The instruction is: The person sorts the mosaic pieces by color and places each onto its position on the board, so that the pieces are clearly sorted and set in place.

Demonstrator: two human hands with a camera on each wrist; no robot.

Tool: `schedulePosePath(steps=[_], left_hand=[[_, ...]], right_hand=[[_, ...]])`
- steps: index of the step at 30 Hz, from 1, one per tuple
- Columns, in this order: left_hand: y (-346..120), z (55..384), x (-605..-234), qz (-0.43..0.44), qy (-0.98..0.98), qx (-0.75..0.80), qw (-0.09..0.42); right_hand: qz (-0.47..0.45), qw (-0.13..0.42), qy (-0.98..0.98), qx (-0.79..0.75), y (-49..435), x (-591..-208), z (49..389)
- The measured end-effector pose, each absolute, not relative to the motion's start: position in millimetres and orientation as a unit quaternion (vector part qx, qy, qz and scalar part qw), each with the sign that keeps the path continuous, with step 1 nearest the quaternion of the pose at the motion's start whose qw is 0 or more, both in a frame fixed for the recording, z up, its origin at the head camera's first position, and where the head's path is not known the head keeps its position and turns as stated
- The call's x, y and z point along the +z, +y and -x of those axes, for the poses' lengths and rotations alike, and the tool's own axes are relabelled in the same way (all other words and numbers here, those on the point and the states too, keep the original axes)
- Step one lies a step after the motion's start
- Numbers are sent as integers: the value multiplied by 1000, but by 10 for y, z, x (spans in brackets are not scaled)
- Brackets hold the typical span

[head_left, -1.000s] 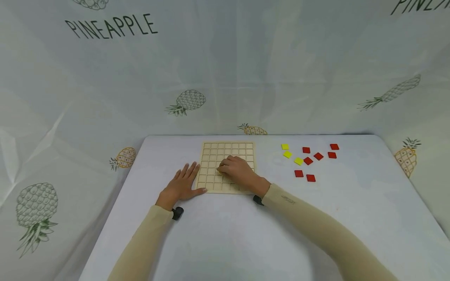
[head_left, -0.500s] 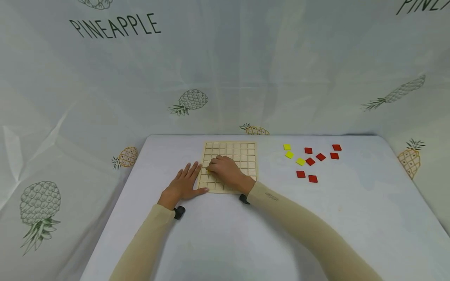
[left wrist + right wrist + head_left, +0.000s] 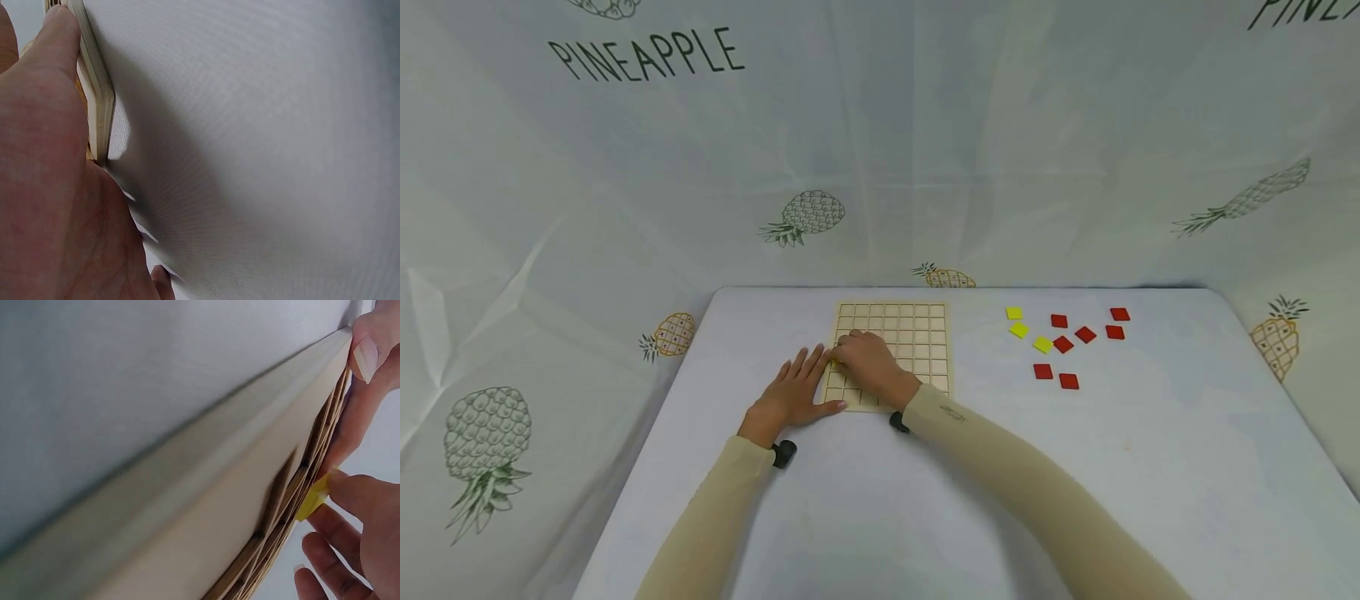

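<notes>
A pale wooden grid board [image 3: 921, 342] with square recesses lies flat on the table. My left hand [image 3: 788, 398] rests spread at the board's left side, its thumb on the near left corner and its fingertips along the left edge. Over the board's left columns is my right hand [image 3: 868, 364]. In the right wrist view, its thumb and forefinger pinch a small yellow square tile [image 3: 313, 499], tilted close over the grid. The left thumb [image 3: 369, 353] shows at the board's corner there. In the left wrist view, the left palm [image 3: 44, 169] lies against the board edge [image 3: 103, 103].
Right of the board lie several loose yellow tiles [image 3: 1018, 330] and several red tiles [image 3: 1086, 334] on the white table [image 3: 850, 508]. Behind the table hangs a white cloth [image 3: 1037, 167] printed with pineapples.
My right hand has moved left across the board with the yellow tile, from its middle to the left columns beside the left hand. The left hand has stayed in place.
</notes>
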State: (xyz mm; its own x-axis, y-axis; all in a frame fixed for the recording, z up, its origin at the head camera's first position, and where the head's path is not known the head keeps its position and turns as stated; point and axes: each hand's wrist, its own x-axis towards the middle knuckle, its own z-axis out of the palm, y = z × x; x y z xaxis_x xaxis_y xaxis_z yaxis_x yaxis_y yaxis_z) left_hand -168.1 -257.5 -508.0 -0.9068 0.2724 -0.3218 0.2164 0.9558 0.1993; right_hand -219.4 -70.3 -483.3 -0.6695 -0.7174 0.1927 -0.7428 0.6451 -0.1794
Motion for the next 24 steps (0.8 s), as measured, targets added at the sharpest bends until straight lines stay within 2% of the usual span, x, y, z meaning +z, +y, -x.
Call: schedulePosePath(steps=[14,24], left_hand=[[-2519,1638,-4967,-126,970,85,192],[-2506,1607,-4868,-126,969,71,201]], right_hand=[[-373,20,-920,117,-788,-4824,2184],[-374,53,-926,17,-814,-4831,2090]])
